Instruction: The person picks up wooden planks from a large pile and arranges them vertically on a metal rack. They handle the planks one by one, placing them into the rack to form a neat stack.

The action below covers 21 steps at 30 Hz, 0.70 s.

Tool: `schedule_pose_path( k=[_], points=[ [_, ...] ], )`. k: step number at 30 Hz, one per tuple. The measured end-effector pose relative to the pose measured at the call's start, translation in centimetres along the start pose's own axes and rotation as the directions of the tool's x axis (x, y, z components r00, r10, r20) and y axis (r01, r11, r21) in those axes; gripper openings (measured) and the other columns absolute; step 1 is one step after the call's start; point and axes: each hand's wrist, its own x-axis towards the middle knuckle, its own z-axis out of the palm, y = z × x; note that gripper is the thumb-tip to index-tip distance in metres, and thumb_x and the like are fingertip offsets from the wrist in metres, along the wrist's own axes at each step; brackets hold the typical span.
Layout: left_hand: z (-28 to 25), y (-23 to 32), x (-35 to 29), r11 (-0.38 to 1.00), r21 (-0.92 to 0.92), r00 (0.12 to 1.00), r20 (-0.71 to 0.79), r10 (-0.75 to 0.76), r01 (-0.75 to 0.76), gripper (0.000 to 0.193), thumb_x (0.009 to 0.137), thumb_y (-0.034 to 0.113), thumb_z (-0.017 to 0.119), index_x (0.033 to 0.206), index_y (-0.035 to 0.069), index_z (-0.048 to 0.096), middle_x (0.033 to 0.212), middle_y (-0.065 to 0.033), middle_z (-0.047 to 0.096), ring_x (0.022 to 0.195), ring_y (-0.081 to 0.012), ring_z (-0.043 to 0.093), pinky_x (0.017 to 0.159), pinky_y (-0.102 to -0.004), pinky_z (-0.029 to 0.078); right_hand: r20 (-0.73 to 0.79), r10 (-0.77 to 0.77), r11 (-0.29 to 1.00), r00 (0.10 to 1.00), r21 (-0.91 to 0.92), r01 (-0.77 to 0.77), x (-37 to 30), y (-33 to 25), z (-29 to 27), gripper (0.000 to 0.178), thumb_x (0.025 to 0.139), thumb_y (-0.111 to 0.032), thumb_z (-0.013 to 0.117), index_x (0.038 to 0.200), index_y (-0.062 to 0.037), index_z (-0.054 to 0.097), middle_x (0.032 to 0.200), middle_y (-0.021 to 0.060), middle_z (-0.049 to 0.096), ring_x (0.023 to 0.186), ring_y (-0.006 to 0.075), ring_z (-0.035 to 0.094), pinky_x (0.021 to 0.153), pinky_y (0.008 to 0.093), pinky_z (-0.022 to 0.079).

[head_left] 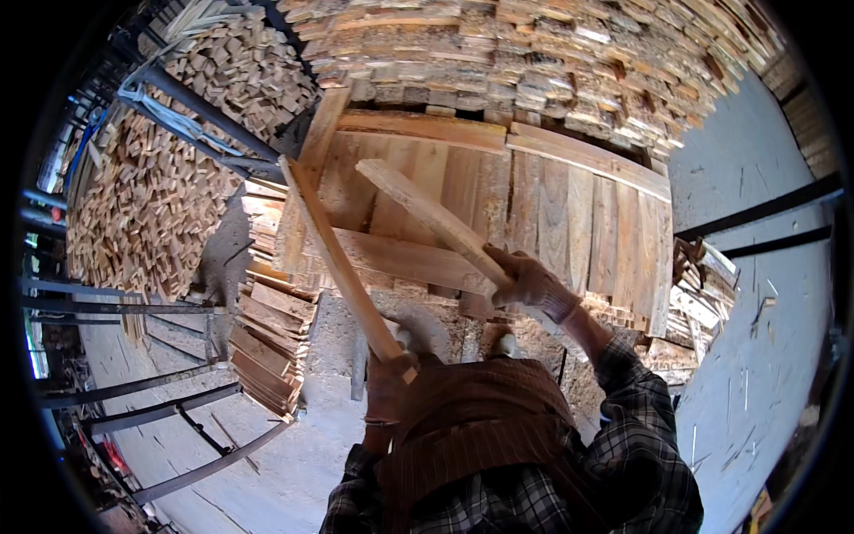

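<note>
12 o'clock = straight ahead of the wearer. Two narrow planks in hand, not touching each other. Left hand [388,384] closed round the near end of the left plank [338,267], which points to 11 o'clock; finger detail there too dark to read. Right hand [532,283], apparently gloved, wrapped round the near end of the right plank [436,219], which points to 10 o'clock over the board stack [551,209]. Taller lumber pile [534,67] at 12 to 1 o'clock.

Handling (judged): sawn wood, stiff, moderately light, not fragile; rough edges should resist slipping but may splinter. Held by one end, each plank likely feels tip-heavy; a mid-length hold would balance better, fingers across the narrow edges.
</note>
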Motion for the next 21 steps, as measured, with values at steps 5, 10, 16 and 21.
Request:
schedule_pose_path(
  k=[5,10,16,21],
  points=[
    [-0.2,-3.6,3.7,0.975,0.17,0.987,-0.06,0.151,-0.139,0.096,0.069,-0.007,0.066,0.15,0.013,0.018,0.08,-0.0058,0.051,0.055,-0.0177,0.053,0.044,-0.0307,0.047,-0.226,-0.005,0.838,0.974,-0.533,-0.119,-14.3,11.7,-9.8,0.082,0.064,-0.013,0.081,0.138,-0.0304,0.052,0.115,0.012,0.053,0.1,0.0263,0.054,0.086,0.0389,0.051],
    [4.9,-3.1,3.2,0.92,0.384,0.978,-0.15,0.143,-0.075,0.106,0.07,-0.003,0.069,0.154,0.015,0.007,0.075,-0.0054,0.053,0.055,-0.0171,0.051,0.044,-0.0323,0.044,-0.252,0.188,0.574,0.949,-0.756,-0.314,-17.7,23.2,-10.6,0.082,0.075,-0.016,0.071,0.146,-0.0386,0.037,0.123,0.0144,0.049,0.114,0.0347,0.049,0.099,0.0475,0.04],
    [3.7,-3.7,3.9,0.866,0.486,0.955,-0.187,0.231,-0.114,0.107,0.07,0.0,0.071,0.154,0.014,0.006,0.078,-0.0071,0.055,0.057,-0.0178,0.052,0.045,-0.033,0.046,-0.238,-0.068,0.641,0.969,-0.755,-0.141,-16.4,23.8,-9.9,0.071,0.08,-0.01,0.065,0.142,-0.0377,0.044,0.111,0.0136,0.054,0.108,0.0347,0.052,0.094,0.0481,0.042],
    [5.2,-2.0,2.2,0.83,0.548,0.947,-0.199,0.252,-0.105,0.105,0.069,-0.002,0.07,0.154,0.012,0.01,0.077,-0.0071,0.055,0.053,-0.0159,0.051,0.04,-0.0306,0.043,-0.248,-0.237,0.632,0.939,-0.774,-0.045,-15.1,22.8,-10.1,0.062,0.079,-0.009,0.065,0.134,-0.0369,0.054,0.105,0.0126,0.056,0.104,0.0328,0.054,0.096,0.0484,0.041]
  ],
)
